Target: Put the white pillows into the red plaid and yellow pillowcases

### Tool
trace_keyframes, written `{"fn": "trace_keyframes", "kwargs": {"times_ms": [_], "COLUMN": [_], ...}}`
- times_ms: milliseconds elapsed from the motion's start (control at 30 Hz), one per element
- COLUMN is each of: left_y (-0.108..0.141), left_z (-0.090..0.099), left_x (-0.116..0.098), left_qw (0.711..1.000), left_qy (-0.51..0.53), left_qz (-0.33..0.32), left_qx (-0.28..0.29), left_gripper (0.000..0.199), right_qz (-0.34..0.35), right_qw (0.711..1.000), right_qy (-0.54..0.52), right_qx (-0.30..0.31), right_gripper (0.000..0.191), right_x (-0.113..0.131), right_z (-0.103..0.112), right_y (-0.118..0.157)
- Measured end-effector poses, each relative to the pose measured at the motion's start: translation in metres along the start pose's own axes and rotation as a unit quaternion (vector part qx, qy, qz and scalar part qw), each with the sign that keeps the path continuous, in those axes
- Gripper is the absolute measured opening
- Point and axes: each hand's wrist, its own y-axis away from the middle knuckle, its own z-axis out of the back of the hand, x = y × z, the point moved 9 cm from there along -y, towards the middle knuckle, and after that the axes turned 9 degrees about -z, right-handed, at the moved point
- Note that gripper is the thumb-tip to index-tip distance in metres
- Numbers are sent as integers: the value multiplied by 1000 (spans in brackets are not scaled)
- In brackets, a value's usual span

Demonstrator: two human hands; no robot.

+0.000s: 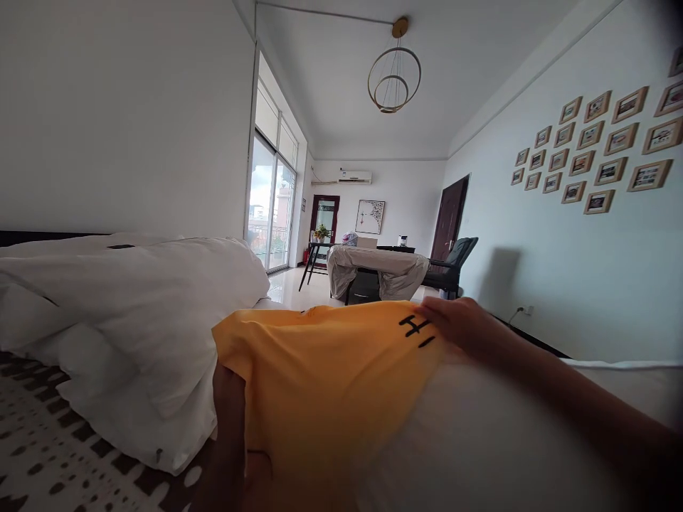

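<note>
A yellow cloth (325, 363) with black lettering at its upper right is stretched up in front of me. My right hand (448, 320) pinches its top right corner, thumb along the edge. On the other side, my left hand (228, 380) goes under the folded top left corner, which drapes over it. The cloth hides the left fingers. The lower part of the cloth hangs down towards me, beside a white fabric surface (480, 427).
White plastic-like bundles (133, 306) lie at the left on a brown-and-white patterned cloth (43, 441). Beyond stand a covered table (378, 259), a black chair (459, 259) and a plant (321, 232). Framed pictures (581, 153) hang on the right wall.
</note>
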Motion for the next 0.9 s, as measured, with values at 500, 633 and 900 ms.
{"fn": "trace_keyframes", "kwargs": {"times_ms": [500, 633, 900], "left_y": [-15, 0, 7], "left_z": [-110, -96, -67], "left_x": [16, 46, 55], "left_qw": [985, 969, 967], "left_qy": [91, 112, 64], "left_qz": [63, 121, 129], "left_qx": [129, 184, 210], "left_gripper": [21, 22, 15], "right_qz": [45, 52, 30], "right_qw": [926, 981, 995], "right_qy": [141, 123, 82], "right_qx": [-348, -140, 47], "right_gripper": [51, 45, 52], "right_x": [-57, -61, 17], "right_z": [122, 63, 16], "right_y": [54, 48, 20]}}
